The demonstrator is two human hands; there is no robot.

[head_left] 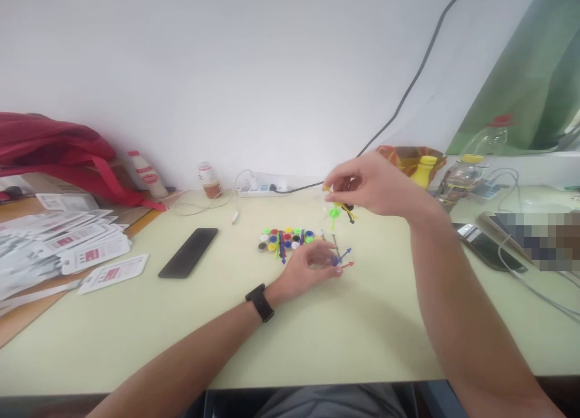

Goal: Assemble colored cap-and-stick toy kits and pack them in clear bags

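Observation:
My left hand (310, 266), wearing a black watch, rests low over the table with thumb and fingers curled round a small blue disc piece (335, 261). Thin arrow-tipped sticks in blue (348, 250), red (348, 264) and grey poke out beside its fingertips. Raised above and to the right, my right hand (369, 185) pinches a slim yellow plastic stick (327, 189). Just below it are a bright green piece (334, 213) and a black arrow (350, 217); whether the hand holds these too is unclear. Several coloured round pieces (274, 232) stand in rows behind my left hand, with arrows among them.
A black phone (188, 253) lies left, near a pile of white badge cards (93, 249). A power strip (263, 188), a drink bottle (209, 179) and a white bottle (148, 175) line the wall. Clear bottles (460, 179), another phone (489, 247) and cables occupy the right.

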